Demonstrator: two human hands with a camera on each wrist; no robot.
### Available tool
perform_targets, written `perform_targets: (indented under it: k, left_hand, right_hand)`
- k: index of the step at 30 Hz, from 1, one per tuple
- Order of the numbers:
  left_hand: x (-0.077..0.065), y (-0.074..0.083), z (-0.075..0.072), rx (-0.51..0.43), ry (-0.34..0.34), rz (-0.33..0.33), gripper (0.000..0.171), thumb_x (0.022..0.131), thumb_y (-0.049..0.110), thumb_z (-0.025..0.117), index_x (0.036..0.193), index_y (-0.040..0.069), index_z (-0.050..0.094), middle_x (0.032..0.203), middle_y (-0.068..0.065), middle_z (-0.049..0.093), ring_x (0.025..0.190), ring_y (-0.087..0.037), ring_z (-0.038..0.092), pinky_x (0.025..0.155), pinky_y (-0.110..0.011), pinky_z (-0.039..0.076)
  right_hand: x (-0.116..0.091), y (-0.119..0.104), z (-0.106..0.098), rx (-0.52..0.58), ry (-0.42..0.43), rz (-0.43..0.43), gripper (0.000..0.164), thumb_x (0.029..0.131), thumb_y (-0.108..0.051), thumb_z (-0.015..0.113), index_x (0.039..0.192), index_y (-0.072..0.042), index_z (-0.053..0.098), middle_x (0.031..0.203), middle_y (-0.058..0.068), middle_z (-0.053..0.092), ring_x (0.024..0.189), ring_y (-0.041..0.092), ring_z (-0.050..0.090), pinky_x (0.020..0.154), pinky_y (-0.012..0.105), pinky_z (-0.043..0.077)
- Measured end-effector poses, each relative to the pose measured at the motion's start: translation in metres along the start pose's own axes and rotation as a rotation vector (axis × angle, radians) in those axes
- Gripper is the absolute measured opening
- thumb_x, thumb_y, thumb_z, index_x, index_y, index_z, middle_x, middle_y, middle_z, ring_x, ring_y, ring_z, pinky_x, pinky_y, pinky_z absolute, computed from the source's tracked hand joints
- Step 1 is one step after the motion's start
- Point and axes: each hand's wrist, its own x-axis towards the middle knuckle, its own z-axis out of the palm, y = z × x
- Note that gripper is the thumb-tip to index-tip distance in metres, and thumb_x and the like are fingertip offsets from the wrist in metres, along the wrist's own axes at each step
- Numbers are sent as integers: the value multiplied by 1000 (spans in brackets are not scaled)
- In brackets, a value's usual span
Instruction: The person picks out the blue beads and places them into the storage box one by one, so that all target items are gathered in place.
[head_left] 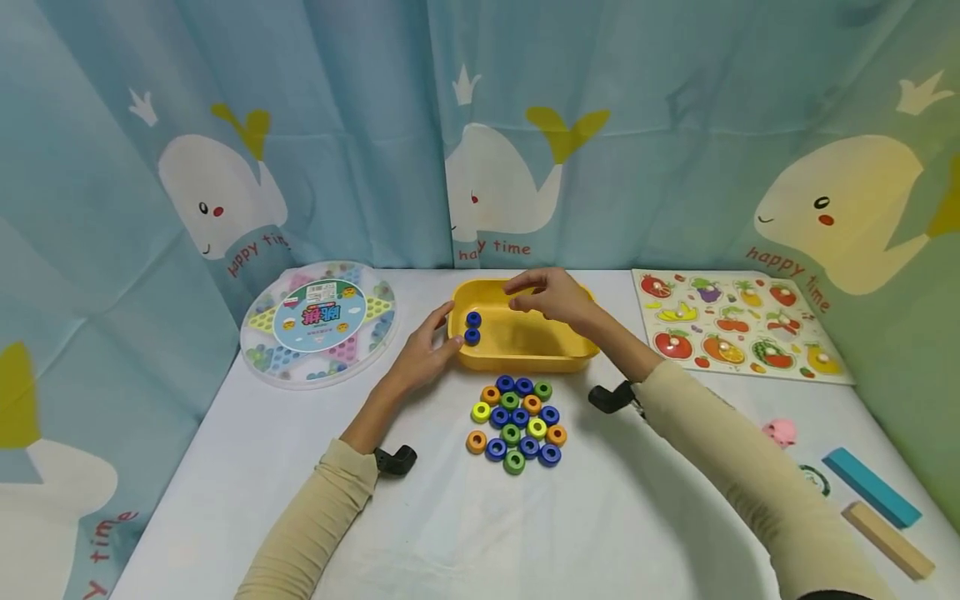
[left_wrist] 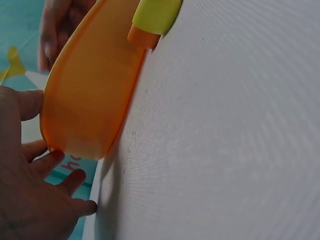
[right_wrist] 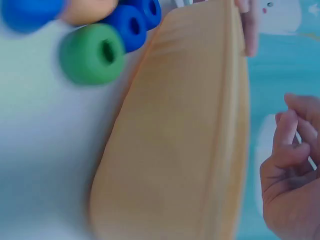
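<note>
A yellow plastic bin (head_left: 525, 364) stands at the back of the table with two blue rings (head_left: 472, 327) inside, near its left end. My left hand (head_left: 427, 354) holds that end, the thumb at the rim and the fingers bent along the outer wall; the left wrist view shows this hand (left_wrist: 40, 175) from behind. Over the bin hovers my right hand (head_left: 555, 298), its fingers loosely bent with nothing between them, as the right wrist view of the hand (right_wrist: 295, 170) also shows. In front of the bin lies a cluster of blue, green, orange and yellow rings (head_left: 520, 417).
To the left lies a round Chinese checkers set (head_left: 318, 325) in clear packaging. A fruit puzzle board (head_left: 738, 325) is at the back right. Along the right side are a pink toy (head_left: 780, 432), a dark green ring (head_left: 814, 479), a blue block (head_left: 872, 487) and a wooden block (head_left: 888, 540). A whale-patterned curtain (head_left: 360, 167) hangs behind.
</note>
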Motion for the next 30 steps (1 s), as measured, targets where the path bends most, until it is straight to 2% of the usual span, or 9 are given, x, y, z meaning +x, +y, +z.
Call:
perform_targets:
  k: [4,6,8,15,19,25,30]
  left_hand:
    - [-1,-1,-2,5,2,2,64,92,33,56,147,22,26,149,3,27,132,-21,31,107,-46,24]
    - [-2,-1,-3,1,11,-5,64,92,32,56,147,22,26,149,4,28,132,-21,31,107,-46,24]
    - [-4,-1,-4,-2,17,-10,64,92,32,56,147,22,26,149,4,28,132,-21,32,107,-47,23]
    - [-4,-4,-2,-17,-5,4,65,92,36,55,147,19,26,150,5,26,131,-20,32,107,-47,23]
    - [-3,-3,0,-20,-6,14,66,91,37,55,147,17,26,149,4,27,131,-21,34,107,-46,23]
    - [-2,0,1,-14,-8,6,64,92,33,54,147,17,26,149,5,26,130,-20,35,107,-44,24]
    - [-2,1,0,-17,-12,7,65,92,35,54,147,18,25,150,5,26,130,-21,35,107,-45,25]
  right_hand:
    - [-43,2,-13,-89,-20,-146,29,80,-32,73,106,-19,69,98,3,66,67,27,51,51,28,41]
    - [-63,8,-15,-109,-50,-197,25,80,-30,74,103,-21,70,94,3,66,62,25,49,48,26,40]
    - [-80,15,-13,-108,-92,-239,24,81,-25,73,104,-17,70,94,5,66,63,24,49,50,25,42]
    - [-125,34,0,-100,-183,-217,25,81,-9,72,106,-6,69,90,9,66,68,24,51,55,23,44]
    - [-135,44,8,-93,-198,-198,25,80,-11,73,105,-6,69,89,7,66,66,24,53,55,23,45]
    - [-130,79,17,-100,-215,-166,27,79,-23,75,106,-19,70,91,-4,67,67,20,56,57,25,48]
    - [-128,82,21,-116,-230,-186,28,80,-25,74,107,-22,69,97,-8,67,67,19,57,59,26,50]
